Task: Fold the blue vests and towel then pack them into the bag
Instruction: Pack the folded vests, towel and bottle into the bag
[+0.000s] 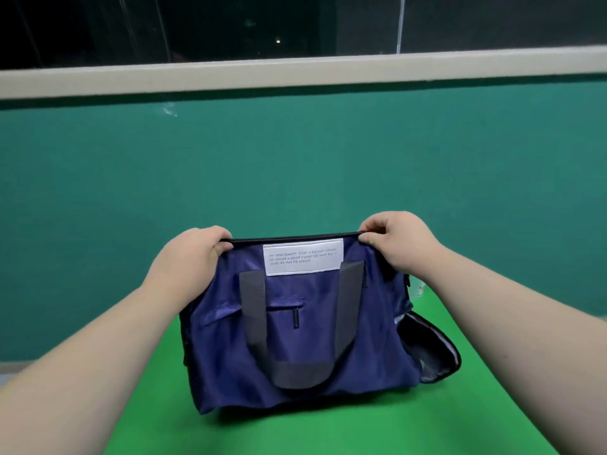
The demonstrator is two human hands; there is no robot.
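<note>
A navy blue bag (295,349) stands upright on the bright green table (328,435), its near side facing me with a white text label (303,256) and a grey handle (295,372) hanging down. My left hand (193,251) grips the top rim at its left end. My right hand (394,238) pinches the top rim at its right end. The rim is stretched straight between them. No vests or towel are in view, and the bag's inside is hidden.
A dark pouch or flap (430,349) sticks out from the bag's right side. Behind the table rises a teal wall (295,159) topped by a beige ledge (295,72) and dark windows. The green table ends just behind the bag.
</note>
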